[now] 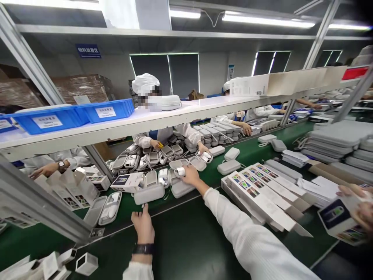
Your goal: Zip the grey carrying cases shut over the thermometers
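Observation:
My right hand (190,175) reaches forward over the belt, its fingers closed around a rounded white device (181,171) at an open grey zip case (178,163). A closed grey case (183,189) lies just below that hand. Nearer to me, my left hand (142,225), with a black wristband, is raised over the green belt with fingers curled. A tiny pale bit shows at its fingertips, too small to name. Just beyond it lies another grey case (149,194). To the left, an open case (110,209) holds white parts.
A metal post (40,202) and a white shelf (163,120) with blue bins (106,111) stand ahead. Co-workers' hands (204,148) handle cases opposite; another person's hands (357,198) hold a printed box at right. Flat printed cartons (262,190) lie right of my arm.

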A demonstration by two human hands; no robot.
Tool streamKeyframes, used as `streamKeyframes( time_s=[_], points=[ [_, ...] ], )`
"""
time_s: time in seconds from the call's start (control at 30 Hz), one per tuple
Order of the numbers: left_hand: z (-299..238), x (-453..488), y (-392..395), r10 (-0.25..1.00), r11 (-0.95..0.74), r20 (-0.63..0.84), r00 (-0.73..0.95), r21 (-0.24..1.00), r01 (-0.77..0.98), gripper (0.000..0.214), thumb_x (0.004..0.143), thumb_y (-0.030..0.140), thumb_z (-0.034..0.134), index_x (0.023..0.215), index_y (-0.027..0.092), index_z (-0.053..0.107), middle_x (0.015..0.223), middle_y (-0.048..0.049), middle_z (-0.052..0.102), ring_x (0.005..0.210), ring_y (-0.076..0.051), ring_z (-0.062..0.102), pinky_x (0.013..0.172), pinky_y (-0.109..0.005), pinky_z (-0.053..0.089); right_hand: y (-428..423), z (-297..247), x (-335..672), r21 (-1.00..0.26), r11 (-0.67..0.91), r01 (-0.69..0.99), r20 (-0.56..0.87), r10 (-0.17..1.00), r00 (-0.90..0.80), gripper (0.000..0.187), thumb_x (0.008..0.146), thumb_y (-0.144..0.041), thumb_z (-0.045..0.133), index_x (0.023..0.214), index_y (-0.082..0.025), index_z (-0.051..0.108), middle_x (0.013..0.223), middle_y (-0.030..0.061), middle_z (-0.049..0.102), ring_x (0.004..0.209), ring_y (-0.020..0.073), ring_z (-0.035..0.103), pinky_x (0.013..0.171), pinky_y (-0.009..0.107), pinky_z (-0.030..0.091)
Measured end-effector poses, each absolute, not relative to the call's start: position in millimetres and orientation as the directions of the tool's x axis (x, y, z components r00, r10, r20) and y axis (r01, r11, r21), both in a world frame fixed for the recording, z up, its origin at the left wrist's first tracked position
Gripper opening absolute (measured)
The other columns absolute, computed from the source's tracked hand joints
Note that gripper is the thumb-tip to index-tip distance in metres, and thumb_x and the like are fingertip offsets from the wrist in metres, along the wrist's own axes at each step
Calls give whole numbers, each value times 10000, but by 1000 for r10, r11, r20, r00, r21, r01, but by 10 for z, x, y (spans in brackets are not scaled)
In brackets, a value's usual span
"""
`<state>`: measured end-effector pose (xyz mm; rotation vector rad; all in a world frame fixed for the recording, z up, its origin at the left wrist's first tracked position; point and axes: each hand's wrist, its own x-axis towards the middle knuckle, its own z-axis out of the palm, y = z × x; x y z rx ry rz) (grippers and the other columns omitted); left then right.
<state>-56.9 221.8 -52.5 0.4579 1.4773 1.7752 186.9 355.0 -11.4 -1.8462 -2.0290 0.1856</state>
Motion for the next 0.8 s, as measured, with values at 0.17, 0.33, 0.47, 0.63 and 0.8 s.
streamKeyframes(
  time_s=[0.17, 0.33, 0.47, 0.63, 0.8],
  points=[
    [-798, -447, 1904, 760, -7, -205, -616, 946, -324, 410, 867, 279, 711, 1233, 226, 534, 1461, -128, 484, 1414, -280, 425, 1195, -454, 307, 3886, -150, 1515, -281, 132, 951, 131, 986, -99, 407, 947, -387, 665, 1277, -156, 603, 1311, 118, 599, 1178, 283, 589, 1010, 511, 479],
    [-659, -299, 1782, 921, 82, -221, -319, 914, -397, 227, 828, 276, 747, 1014, 182, 659, 1062, -114, 725, 1104, -278, 671, 1098, -472, 439, 3880, 83, 1773, -347, 126, 929, 219, 974, -51, 323, 1010, -338, 575, 1270, -149, 605, 1252, 121, 638, 1098, 251, 644, 951, 467, 537],
    [-347, -57, 1913, 964, 226, -266, -6, 830, -510, 303, 909, 389, 652, 1020, 108, 679, 1009, -192, 756, 966, -289, 729, 1030, -482, 503, 3334, 251, 2012, -405, 233, 884, 366, 927, -76, 425, 1070, -216, 284, 1433, -91, 467, 1380, 211, 580, 1275, 254, 570, 1054, 398, 474],
    [-68, 57, 1857, 950, 311, -238, 200, 718, -623, 530, 962, 549, 480, 1119, 79, 669, 1171, -241, 714, 1121, -340, 685, 1026, -519, 507, 1993, 171, 1945, -333, 727, 600, 662, 634, -401, 504, 986, -209, 391, 1481, -118, 386, 1503, 180, 479, 1416, 247, 425, 1175, 432, 358],
    [-137, -99, 1340, 984, 100, -171, -50, 761, -641, 279, 976, 404, 544, 1129, 212, 677, 1234, -117, 691, 1161, -273, 641, 1005, -461, 520, 999, -23, 1908, -247, 842, 479, 630, 516, -581, 760, 881, -188, 469, 1590, -161, 197, 1627, 183, 282, 1517, 340, 225, 1197, 623, 202]
  ],
)
